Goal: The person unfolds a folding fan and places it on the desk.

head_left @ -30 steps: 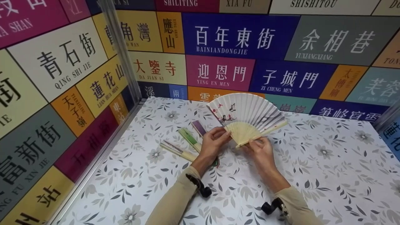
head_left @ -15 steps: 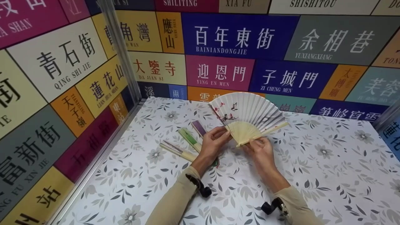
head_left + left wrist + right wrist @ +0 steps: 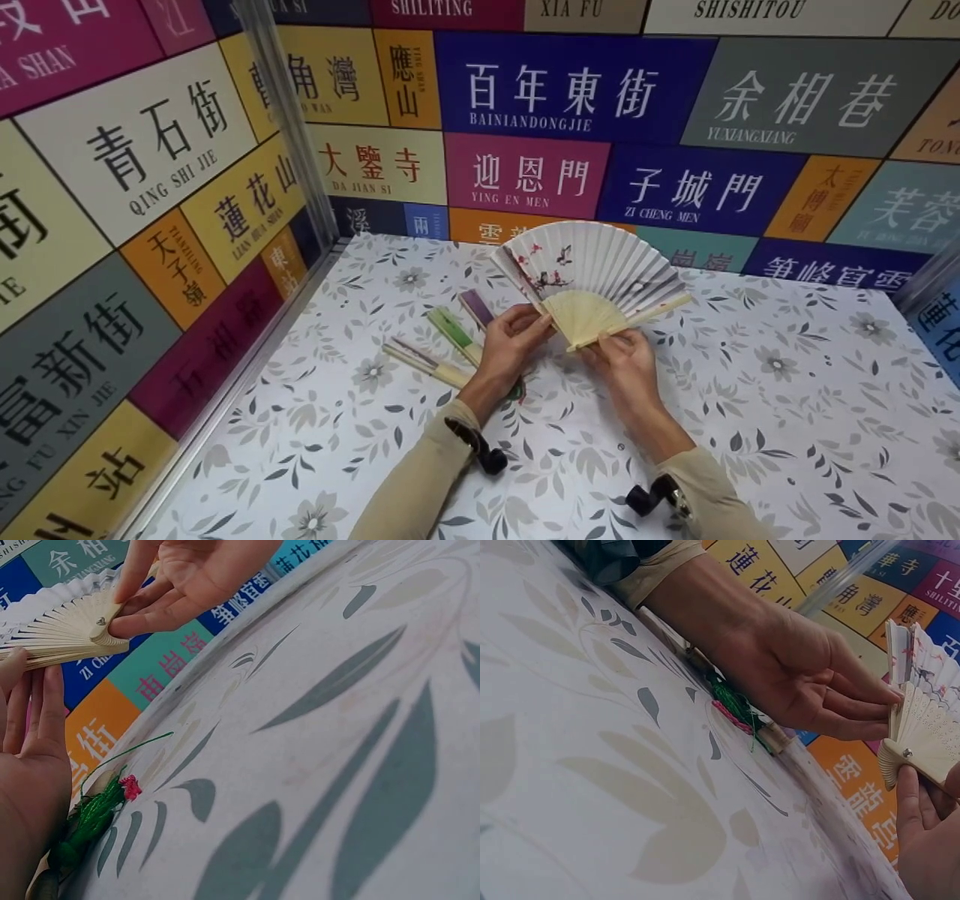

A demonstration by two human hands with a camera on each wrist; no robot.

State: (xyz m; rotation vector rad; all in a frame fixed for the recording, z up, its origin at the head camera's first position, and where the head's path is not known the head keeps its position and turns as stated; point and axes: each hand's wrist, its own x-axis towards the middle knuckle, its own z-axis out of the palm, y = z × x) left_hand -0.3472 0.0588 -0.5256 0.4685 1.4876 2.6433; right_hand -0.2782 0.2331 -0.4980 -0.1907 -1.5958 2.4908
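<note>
A folding fan (image 3: 592,262) is spread wide above the table, its pale pleated leaf painted with red blossoms and birds on the left part. Its cream ribs (image 3: 64,622) meet at a small metal rivet. My left hand (image 3: 512,349) pinches the left outer rib between thumb and fingers. Near the pivot, my right hand (image 3: 626,367) grips the base and the right outer rib. Left of my left hand lie folded fans on the table: a purple one (image 3: 476,306), a green one (image 3: 454,332) and a pale one (image 3: 424,360). My left hand and wrist hide their lower ends.
A green tassel (image 3: 94,821) with a pink knot lies on the table by the folded fans. The table (image 3: 750,442) wears a white cloth with grey leaves and flowers. Panels with street names (image 3: 574,86) stand along its back and left sides.
The fan's left edge wavers, tipping slightly inward and then back out to the left. Both hands keep nearly the same place and hold. The folded fans have not moved.
</note>
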